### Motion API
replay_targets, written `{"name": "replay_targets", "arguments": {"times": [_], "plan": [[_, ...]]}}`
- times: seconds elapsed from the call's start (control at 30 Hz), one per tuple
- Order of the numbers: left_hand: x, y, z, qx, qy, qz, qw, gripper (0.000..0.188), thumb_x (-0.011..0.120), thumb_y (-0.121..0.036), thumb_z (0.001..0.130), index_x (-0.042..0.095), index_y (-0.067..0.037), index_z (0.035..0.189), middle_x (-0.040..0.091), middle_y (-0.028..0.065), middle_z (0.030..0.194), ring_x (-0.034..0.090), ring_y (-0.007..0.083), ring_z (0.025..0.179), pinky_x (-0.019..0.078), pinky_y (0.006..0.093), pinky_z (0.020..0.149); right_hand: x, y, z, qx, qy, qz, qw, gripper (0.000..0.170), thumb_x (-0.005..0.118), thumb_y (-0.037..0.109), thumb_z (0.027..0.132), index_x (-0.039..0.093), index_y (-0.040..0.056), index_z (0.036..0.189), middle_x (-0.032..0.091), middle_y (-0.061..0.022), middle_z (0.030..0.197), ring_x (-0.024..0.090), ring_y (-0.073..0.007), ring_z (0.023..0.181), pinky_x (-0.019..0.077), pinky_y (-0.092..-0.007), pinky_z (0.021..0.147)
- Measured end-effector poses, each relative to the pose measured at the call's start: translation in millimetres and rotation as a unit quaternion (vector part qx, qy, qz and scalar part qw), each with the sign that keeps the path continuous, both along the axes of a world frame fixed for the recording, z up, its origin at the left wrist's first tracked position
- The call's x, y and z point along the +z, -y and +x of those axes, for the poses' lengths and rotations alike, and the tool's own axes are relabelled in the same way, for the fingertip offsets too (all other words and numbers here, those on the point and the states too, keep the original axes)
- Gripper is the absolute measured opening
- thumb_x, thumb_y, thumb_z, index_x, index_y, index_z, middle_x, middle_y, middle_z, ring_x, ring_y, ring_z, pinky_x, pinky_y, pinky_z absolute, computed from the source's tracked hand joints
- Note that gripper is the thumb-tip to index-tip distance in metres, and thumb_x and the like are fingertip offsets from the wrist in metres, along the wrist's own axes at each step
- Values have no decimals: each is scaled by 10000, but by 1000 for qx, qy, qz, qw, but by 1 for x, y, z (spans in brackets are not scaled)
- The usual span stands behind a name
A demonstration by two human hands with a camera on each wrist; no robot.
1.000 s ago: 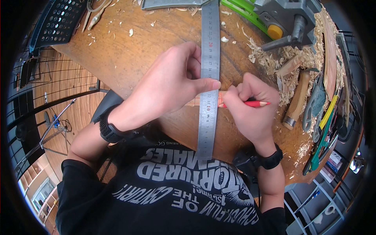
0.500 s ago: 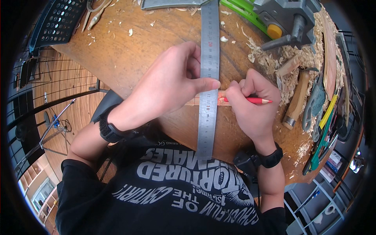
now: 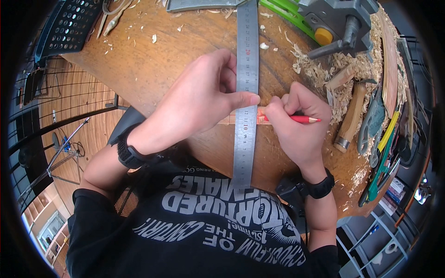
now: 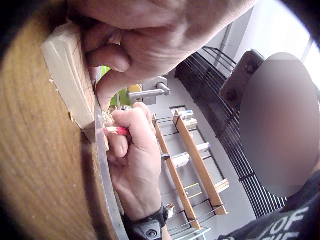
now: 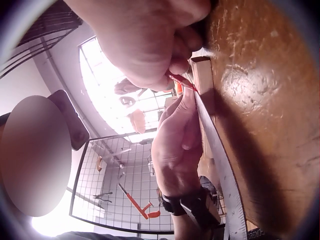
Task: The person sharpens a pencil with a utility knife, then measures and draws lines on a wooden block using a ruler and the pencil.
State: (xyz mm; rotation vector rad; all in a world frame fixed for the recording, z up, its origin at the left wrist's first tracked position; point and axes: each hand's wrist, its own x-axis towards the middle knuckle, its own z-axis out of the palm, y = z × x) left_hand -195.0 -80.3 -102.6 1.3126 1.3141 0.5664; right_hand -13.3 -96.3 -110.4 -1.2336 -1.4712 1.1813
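Observation:
A steel ruler lies across a pale squared wood block, running from the bench toward the person's shirt. The left hand holds it there, thumb pressed across its face and the other fingers curled at the block's far side. Reddish lines mark the block's face beside the ruler. In the right hand a red pencil is pinched, sharpened at the end that sticks out to the right. Its other tip meets the ruler's edge over the block in the left wrist view.
A grey metal vise with a green part stands at the far right amid wood shavings. A wooden-handled tool and several other hand tools lie along the right side. A black perforated basket stands at the far left.
The right hand has shifted slightly away from the body along the ruler's edge, carrying the pencil with it. The left hand keeps its hold on the ruler.

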Motion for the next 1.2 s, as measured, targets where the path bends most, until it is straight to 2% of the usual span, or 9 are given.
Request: {"name": "replay_targets", "arguments": {"times": [0.13,0.3,0.43,0.53,0.63,0.73,0.93,1.0,1.2], "plan": [[-1,0,-1,-1,-1,9,1000,306,743,-23,795,545,22,1023,625,8,776,581,48,709,474,199,639,2,1,3,48,68,15,996,321,630,-52,739,357,31,593,359,27,529,370,-6,544,323,-213,466],[-1,0,-1,0,3,1,1000,304,742,-22,795,544,23,1023,627,9,778,586,52,712,475,202,638,-3,0,4,-4,1,-34,999,323,636,-46,730,355,32,591,353,26,528,356,-9,545,312,-214,465],[0,0,-1,-3,-2,3,1000,306,742,-25,797,544,23,1026,628,9,776,586,52,711,474,203,634,0,0,1,2,-14,-9,1000,326,634,-44,730,349,33,593,345,27,528,352,-11,548,302,-211,467],[0,0,0,1,3,2,1000,307,741,-25,798,543,23,1028,627,10,775,586,53,709,474,204,634,0,1,6,37,71,17,997,330,630,-58,745,348,32,600,368,40,547,398,-6,564,335,-204,480],[0,0,0,3,14,6,1000,311,743,-27,797,543,22,1031,627,9,775,584,53,707,474,205,635,3,1,4,44,64,-4,997,336,626,-69,753,345,33,599,379,45,555,434,-2,578,363,-200,493],[1,0,0,6,13,-3,1000,311,745,-29,797,543,20,1028,626,8,776,582,53,707,474,205,638,2,1,2,17,-13,-17,1000,342,627,-69,749,343,34,590,373,39,546,439,1,575,370,-199,495],[0,0,0,2,9,1,1000,299,743,-27,798,540,18,1013,627,8,775,584,52,706,477,205,640,1,1,3,25,14,-2,1000,340,631,-66,752,346,35,597,366,39,548,409,1,568,353,-200,490],[0,0,0,2,10,-1,1000,297,742,-27,798,540,17,1012,628,8,775,585,52,708,478,205,642,0,0,5,33,61,15,997,339,636,-63,753,349,35,601,363,42,549,374,-4,560,333,-207,481],[0,0,-1,2,6,-1,1000,292,741,-24,798,543,16,1009,630,9,776,586,54,711,479,206,649,-3,2,1,-11,2,-25,1000,338,636,-61,753,350,34,600,358,37,547,342,-8,560,310,-213,473]]}}
